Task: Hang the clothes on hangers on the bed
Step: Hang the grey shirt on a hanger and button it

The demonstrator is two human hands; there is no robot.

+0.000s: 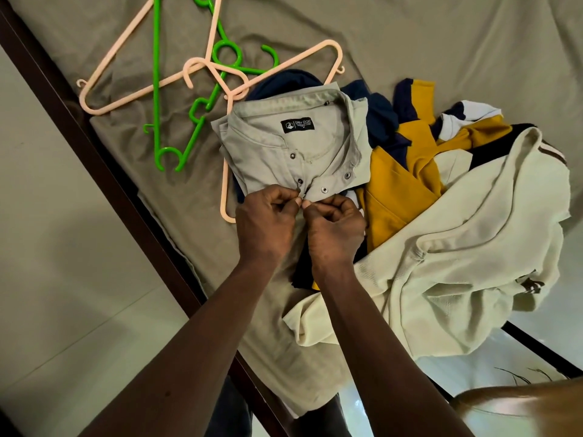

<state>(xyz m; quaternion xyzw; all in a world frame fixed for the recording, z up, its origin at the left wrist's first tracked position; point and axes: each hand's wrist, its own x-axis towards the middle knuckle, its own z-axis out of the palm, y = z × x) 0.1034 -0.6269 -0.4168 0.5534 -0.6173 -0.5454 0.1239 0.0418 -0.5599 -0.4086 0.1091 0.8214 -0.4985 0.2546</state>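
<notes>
A bed spread with an olive-grey sheet fills most of the head view. Its dark wooden frame runs diagonally from the upper left towards the lower right, with pale floor tiles on the left. In the upper left of the frame, loose peach hangers and green hangers lie crossed over one another on the sheet, none of them carrying anything. At the centre a grey shirt lies face up with its collar towards the top of the frame. One peach hanger arm shows along its left edge, so a hanger seems to sit inside or under it, though which cannot be told. The left hand and the right hand meet at the lower end of the shirt's open placket. The fingers of both are curled, and each pinches an edge of the fabric by a snap stud. Several snaps above them are undone. To the right of the shirt lies a heap with a navy garment and a mustard garment, and a cream garment spills towards the lower right. None of these is on a hanger. A brown rounded object sits at the lower right corner. The task looks to be early on: the first shirt is being fastened on its hanger, while the rest of the pile and the spare hangers wait.
</notes>
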